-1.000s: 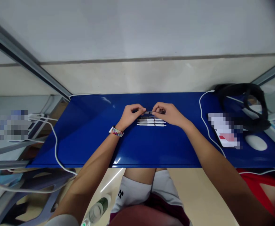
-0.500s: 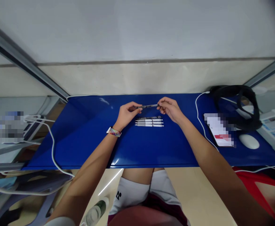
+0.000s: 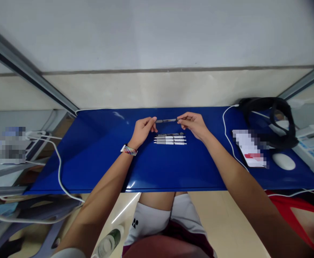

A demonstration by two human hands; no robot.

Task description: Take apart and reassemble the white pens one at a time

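A dark grey pen (image 3: 166, 120) is held level between my two hands above the blue table (image 3: 100, 154). Its left end is pinched by the thumb and fingers of my left hand (image 3: 144, 129), which wears a colourful band at the wrist. The fingers of my right hand (image 3: 193, 124) grip the other end. Just below, on the table, lies a stack of parallel pens: a dark pen (image 3: 169, 134) at the far side and several white pens (image 3: 170, 140) nearer me, with tips to the left.
On the right lie a phone (image 3: 249, 148), a white mouse (image 3: 284, 161) and a black strap-like headset (image 3: 271, 122). A white cable (image 3: 225, 125) runs beside the phone; another cable (image 3: 59, 168) hangs over the left side. Beneath the table a bottle (image 3: 109, 243) stands on the floor.
The pen has turned slightly and shifted a little left, and now lies more level. My left fingers have changed their grip at its left end, and my right hand has moved slightly left.
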